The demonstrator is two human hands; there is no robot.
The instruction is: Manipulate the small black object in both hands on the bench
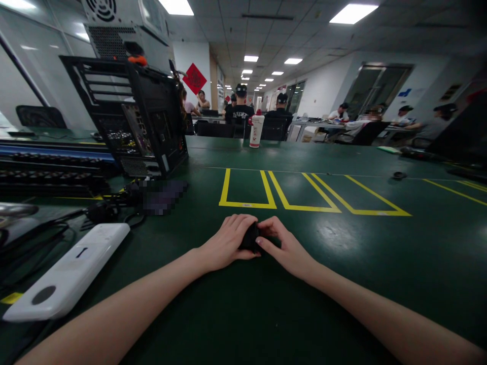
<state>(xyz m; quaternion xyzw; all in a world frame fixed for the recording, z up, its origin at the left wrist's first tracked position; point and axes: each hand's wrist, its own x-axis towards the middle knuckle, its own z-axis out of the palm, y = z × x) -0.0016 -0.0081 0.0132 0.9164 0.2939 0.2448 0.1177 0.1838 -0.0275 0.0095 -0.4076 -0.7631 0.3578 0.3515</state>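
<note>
Object, black [249,240] | between left fingers [240,221] and right fingers [269,246] | green table [213,314] beneath

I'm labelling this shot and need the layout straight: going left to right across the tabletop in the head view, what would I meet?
Long white device with a grey circle, left hand, small black object between the hands, right hand, dark ring-shaped item.
</note>
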